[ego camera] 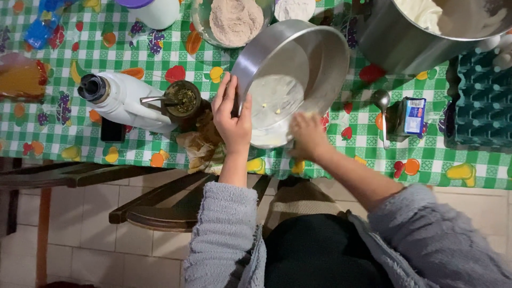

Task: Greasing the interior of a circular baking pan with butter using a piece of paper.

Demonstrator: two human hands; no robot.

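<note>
A round metal baking pan [320, 53] is tilted up on its near edge at the front of the table, its inside smeared with a pale coating. My left hand [232, 118] grips the pan's left rim, thumb inside. Inside the pan's lower part, my right hand [308, 136] presses its fingers against the greased bottom. Both sleeves are grey and fuzzy.
A green checked fruit-print tablecloth [64, 149] covers the table. A white thermos [125, 98] lies beside a mate cup with a metal straw [182, 98]. A glass bowl of flour [234, 21], a large steel pot [405, 37], a spoon [381, 101], a small blue box [413, 116] and an egg tray [482, 101] surround the pan. A wooden chair [176, 205] stands below.
</note>
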